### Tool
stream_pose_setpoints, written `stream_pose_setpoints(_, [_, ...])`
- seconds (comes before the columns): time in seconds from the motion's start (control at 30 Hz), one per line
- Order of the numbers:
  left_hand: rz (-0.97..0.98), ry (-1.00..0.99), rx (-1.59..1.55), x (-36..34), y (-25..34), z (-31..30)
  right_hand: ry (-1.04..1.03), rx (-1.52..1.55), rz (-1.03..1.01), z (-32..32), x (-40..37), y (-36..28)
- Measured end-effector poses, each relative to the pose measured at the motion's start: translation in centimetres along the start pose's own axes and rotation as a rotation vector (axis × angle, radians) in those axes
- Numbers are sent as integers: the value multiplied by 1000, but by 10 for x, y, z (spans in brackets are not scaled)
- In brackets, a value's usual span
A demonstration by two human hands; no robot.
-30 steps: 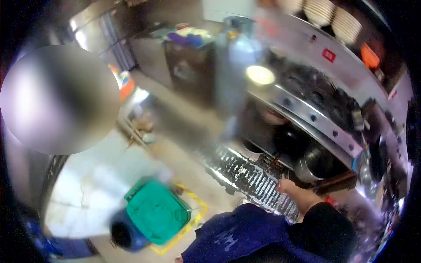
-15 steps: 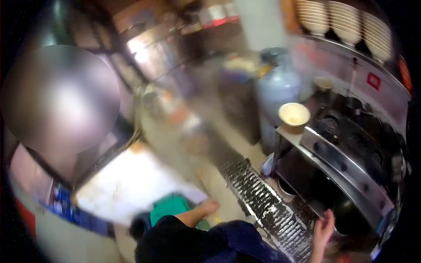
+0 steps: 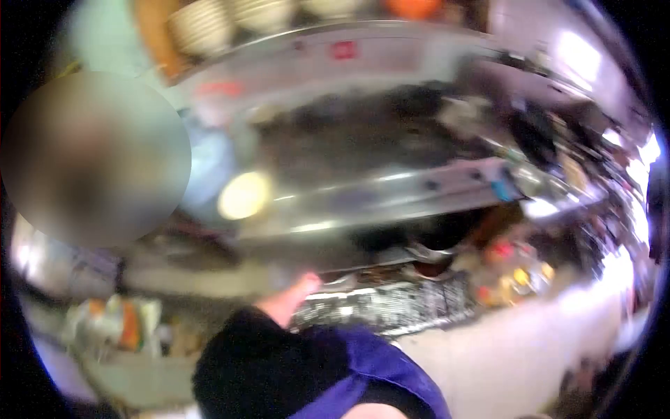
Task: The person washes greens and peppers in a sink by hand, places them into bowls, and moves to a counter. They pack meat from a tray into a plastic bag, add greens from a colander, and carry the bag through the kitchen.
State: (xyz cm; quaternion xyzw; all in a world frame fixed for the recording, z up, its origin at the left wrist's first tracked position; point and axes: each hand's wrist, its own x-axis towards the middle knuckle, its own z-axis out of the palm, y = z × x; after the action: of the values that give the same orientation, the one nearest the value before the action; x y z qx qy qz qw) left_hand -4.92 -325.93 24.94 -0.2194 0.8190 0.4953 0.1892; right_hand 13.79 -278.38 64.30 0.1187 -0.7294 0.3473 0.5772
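Observation:
My left hand (image 3: 296,290), smeared by motion, reaches out from a black sleeve near the bottom middle. I see no object in it, and its fingers cannot be made out. Just to its right runs a dark, wet floor grating (image 3: 384,307) along the foot of the stove. Beyond the hand, a pale bowl (image 3: 244,196) sits at the left end of the stove's metal front ledge (image 3: 349,204). My right hand is out of the frame. A patch of bare skin shows at the bottom edge beside my purple apron (image 3: 391,366).
A blackened stove top (image 3: 363,133) spans the middle, with stacked bowls (image 3: 262,15) on a shelf above. To the left stands a pale blue gas cylinder (image 3: 209,160). Blurred red and yellow items (image 3: 520,276) lie right of the grating. A white and orange bag (image 3: 118,321) is at lower left.
The view has swung right to face the stove, so the bowl and grating now lie further left. My right hand has left the frame. The white table and green stool are out of sight.

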Motion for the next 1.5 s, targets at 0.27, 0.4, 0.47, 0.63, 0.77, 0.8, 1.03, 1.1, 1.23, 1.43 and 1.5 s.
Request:
stream_pose_setpoints(0.27, [684, -600, 514, 19, 221, 222, 1537, 131, -23, -181, -151, -81])
stream_pose_setpoints(0.4, [849, -844, 673, -66, 268, 347, 2166, 436, 459, -201, -261, -37])
stream_pose_setpoints(0.47, [871, -955, 728, -96, 262, 390, 2100, 344, 631, -218, -300, -26])
stream_pose_setpoints(0.63, [901, -1174, 844, -155, 252, 484, 1117, -255, 1368, -238, -365, -9])
stream_pose_setpoints(0.77, [876, -1220, 921, -185, 250, 546, -687, -1042, 1872, -275, -435, -37])
stream_pose_setpoints(0.8, [864, -1215, 937, -190, 250, 560, -845, -992, 2007, -284, -438, -46])
stream_pose_setpoints(1.03, [787, -1167, 1067, -207, 250, 650, -149, -894, 2358, -326, -544, -104])
stream_pose_setpoints(1.1, [783, -1164, 1106, -212, 252, 678, -152, -791, 2457, -346, -537, -111])
stream_pose_setpoints(1.23, [798, -1176, 1202, -229, 257, 746, -350, -832, 2589, -384, -491, -117])
stream_pose_setpoints(1.43, [999, -1262, 1473, -247, 277, 859, 1257, -422, 2300, -346, -547, -113])
stream_pose_setpoints(1.5, [1204, -1322, 1595, -255, 282, 902, 1221, -411, 2391, -322, -554, -134])
